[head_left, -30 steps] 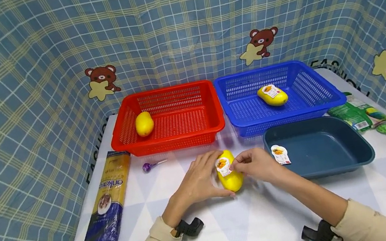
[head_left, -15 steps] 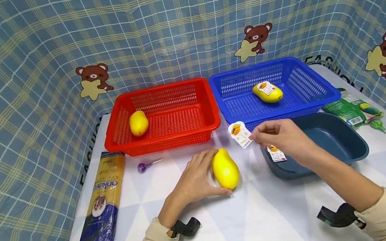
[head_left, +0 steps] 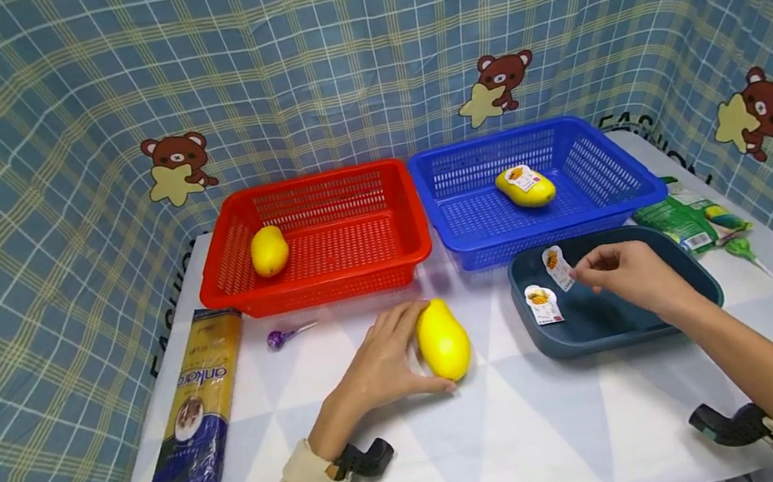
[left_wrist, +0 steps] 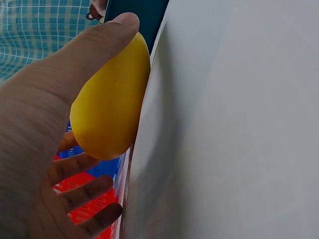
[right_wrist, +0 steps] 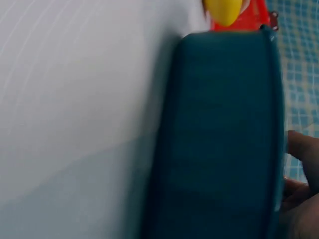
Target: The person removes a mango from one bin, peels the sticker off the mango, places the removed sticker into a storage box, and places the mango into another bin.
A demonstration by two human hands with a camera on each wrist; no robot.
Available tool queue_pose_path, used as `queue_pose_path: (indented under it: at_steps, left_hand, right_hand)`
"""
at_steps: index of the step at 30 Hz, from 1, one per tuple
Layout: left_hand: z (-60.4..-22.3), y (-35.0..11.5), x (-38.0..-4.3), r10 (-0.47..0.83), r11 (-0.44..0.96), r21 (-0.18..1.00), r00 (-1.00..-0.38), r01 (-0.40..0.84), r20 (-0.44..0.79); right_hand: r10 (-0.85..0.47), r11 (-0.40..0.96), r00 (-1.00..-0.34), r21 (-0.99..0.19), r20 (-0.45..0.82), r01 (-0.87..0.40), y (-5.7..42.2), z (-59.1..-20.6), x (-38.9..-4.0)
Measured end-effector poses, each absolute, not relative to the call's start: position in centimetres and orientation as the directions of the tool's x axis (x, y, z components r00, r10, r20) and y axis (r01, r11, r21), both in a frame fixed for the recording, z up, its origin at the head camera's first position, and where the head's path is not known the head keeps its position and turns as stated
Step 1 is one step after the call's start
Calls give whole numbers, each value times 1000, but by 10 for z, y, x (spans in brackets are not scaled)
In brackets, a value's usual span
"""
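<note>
In the head view my left hand [head_left: 379,364] holds a yellow mango [head_left: 443,340] on the table, thumb at its near end and fingers along its far side. No label shows on that mango in this view. The left wrist view has the thumb lying across one end of the mango [left_wrist: 112,102]. Between thumb and finger, my right hand [head_left: 628,279] pinches a white label [head_left: 557,269] with an orange fruit picture, over the dark teal basin [head_left: 630,339]. A second label [head_left: 543,304] sits against the basin's left wall.
A red basket [head_left: 319,292] contains one mango [head_left: 270,251]. The blue basket [head_left: 464,250] contains a labelled mango [head_left: 526,187]. At left lie a pasta packet [head_left: 194,406] and a purple lollipop [head_left: 276,339]. A green packet [head_left: 687,220] and a green lollipop [head_left: 740,249] lie at right.
My right hand has peeled the label off the mango and carried it right, over the teal basin. My left hand keeps its hold on the mango.
</note>
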State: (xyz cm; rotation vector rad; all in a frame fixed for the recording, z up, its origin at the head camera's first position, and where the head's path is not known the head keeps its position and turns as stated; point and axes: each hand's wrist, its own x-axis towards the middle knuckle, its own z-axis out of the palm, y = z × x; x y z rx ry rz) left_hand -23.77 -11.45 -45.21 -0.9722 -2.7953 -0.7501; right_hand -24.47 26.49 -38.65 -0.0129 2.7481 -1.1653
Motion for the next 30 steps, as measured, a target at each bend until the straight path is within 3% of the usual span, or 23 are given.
queue_pose_path:
  at_steps: [8,30]
  left_hand:
    - [-451,-116,-236,550,688,433,-808,582,212]
    - [-452,-115,-238,553,684,428,-803,590,223]
  right_hand:
    - [-39,777,-987,-626,-156,68,276,-411,-259]
    - [-25,884,-968,-458,-251,96,283,-415,-260]
